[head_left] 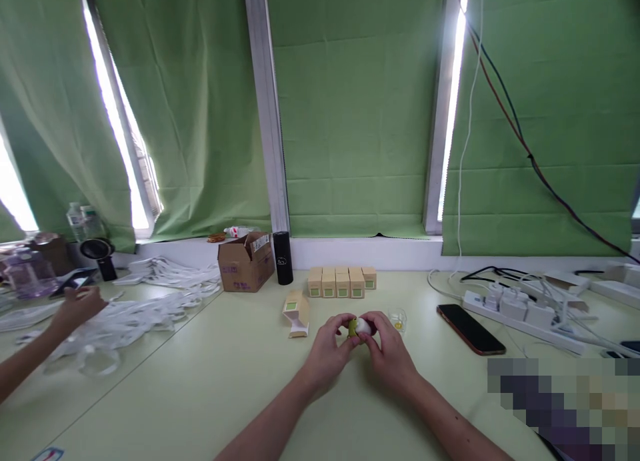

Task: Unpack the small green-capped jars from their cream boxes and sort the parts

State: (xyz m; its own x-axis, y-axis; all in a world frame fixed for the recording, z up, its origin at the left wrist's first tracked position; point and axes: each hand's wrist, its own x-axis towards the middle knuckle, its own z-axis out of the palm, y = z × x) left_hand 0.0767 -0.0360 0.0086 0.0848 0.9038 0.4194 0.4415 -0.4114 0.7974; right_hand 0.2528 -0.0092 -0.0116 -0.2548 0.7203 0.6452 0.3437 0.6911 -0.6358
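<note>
My left hand [326, 349] and my right hand [393, 353] meet above the table, both closed with fingertips on one small green and white object [361, 325]. Its green part faces my left fingers and its white part my right fingers; its exact kind I cannot make out. Just behind my right hand sits a small clear container [398, 319] with something yellow in it, partly covered by the fingers. To the left of my hands, an unfolded small kraft box [297, 311] with a green label lies apart from them.
Several small kraft boxes [343, 283] stand in a row at the back. A cardboard carton [245, 262] and black cylinder [283, 258] are left of them. On the right lie a phone [471, 329] and power strip [523, 319]. Another person's hand [83, 307] is near white straps [135, 307].
</note>
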